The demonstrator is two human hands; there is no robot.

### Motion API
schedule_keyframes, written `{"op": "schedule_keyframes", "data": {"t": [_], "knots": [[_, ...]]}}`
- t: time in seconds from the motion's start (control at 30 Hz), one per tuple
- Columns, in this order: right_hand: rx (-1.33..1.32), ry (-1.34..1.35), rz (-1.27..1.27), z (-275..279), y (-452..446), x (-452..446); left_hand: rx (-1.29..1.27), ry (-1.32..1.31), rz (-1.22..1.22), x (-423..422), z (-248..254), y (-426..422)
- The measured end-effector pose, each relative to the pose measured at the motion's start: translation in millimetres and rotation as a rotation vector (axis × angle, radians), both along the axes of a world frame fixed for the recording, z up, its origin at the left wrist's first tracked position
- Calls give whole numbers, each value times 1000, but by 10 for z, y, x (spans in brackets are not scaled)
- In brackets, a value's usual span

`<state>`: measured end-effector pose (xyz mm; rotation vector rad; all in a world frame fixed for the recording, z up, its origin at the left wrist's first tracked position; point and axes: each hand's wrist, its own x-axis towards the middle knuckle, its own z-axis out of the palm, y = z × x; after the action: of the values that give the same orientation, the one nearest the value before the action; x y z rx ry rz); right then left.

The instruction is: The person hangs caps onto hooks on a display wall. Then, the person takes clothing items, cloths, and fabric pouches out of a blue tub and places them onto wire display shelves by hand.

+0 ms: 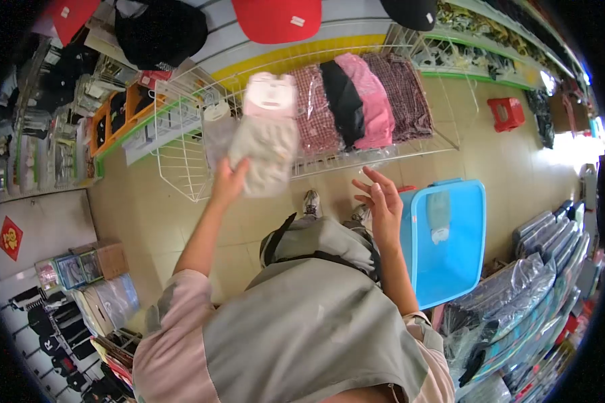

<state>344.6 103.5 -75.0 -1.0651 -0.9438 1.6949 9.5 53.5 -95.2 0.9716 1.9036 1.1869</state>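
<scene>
My left hand [230, 183] is closed on the lower left edge of a pale grey packaged textile [267, 151] with a pink-and-white header card at its top. The pack is held up in front of a white wire basket [202, 176], and its exact kind cannot be made out. Behind it, a similar grey pack [216, 131] sits at the basket's left end. My right hand [383, 205] is raised with fingers apart and nothing in them, between the basket and a blue plastic bin [450, 269]. Inside that bin lies another grey pack with a white card [439, 218].
Folded checked cloth packs [312, 107], a black one [343, 101], a pink one [371, 101] and a dark checked one [407, 97] fill the basket. Red cap [279, 20] hangs above. A red stool [505, 114] stands right; plastic-wrapped goods [504, 289] are stacked beside the bin.
</scene>
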Motion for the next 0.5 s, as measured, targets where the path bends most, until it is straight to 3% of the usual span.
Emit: {"op": "schedule_keyframes", "data": {"t": [0.03,0.1,0.17,0.27,0.3,0.4,0.5], "knots": [[-4,-15,-4,8,-31,-76,-14,127,98,-296,-85,-8],[-7,-14,-22,-34,-72,-146,2,115,184,-997,-581,-11],[-16,-20,-45,-46,-116,-240,-49,182,106,-1574,-872,19],[-35,-53,-85,-20,-166,-344,65,-92,185,-1929,-1219,102],[-41,-72,-98,-6,-185,-356,-1,-109,254,-1847,-1075,129],[-45,-108,-150,12,-226,-373,-158,-149,263,-2257,-1814,61],[-58,-124,-199,-14,-267,-364,-524,313,253,-2205,-2134,13]]}}
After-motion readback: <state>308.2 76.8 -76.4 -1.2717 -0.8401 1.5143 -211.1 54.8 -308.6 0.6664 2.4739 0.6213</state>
